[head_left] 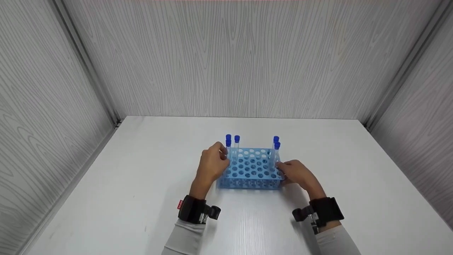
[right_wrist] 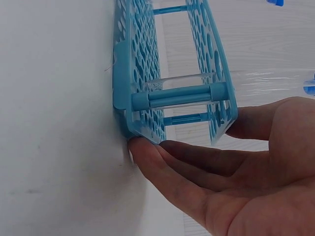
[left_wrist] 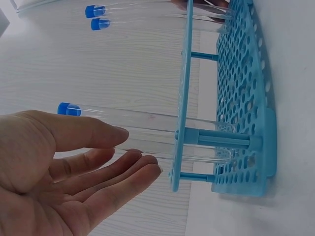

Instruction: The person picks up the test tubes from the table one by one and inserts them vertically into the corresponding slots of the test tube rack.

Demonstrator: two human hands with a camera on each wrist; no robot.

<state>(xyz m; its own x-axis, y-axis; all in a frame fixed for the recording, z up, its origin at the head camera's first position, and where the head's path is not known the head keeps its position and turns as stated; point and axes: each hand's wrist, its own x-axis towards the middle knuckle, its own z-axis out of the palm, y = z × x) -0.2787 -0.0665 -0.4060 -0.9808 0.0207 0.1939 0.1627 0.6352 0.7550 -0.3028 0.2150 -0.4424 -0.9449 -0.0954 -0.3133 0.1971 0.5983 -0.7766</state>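
A light blue test tube rack [head_left: 251, 182] stands on the white table, its top pierced by rows of round holes. Clear test tubes with blue caps stand upright in it: three at the left end, two [head_left: 274, 156] at the right end. My left hand [head_left: 212, 164] is at the left end, thumb and fingers around a test tube [left_wrist: 167, 147] above the top plate; the palm hides its cap. Beside it rises another test tube [left_wrist: 138, 117]. My right hand [head_left: 297, 173] grips the rack's right end, thumb at the upper plate and fingers [right_wrist: 147, 157] at the base.
Pale wood-grain panels enclose the table [head_left: 106, 198] at the back [head_left: 226, 60], left and right. Each wrist carries a black strap with a small camera, the left one [head_left: 193, 209] and the right one [head_left: 322, 212], near the rack's front.
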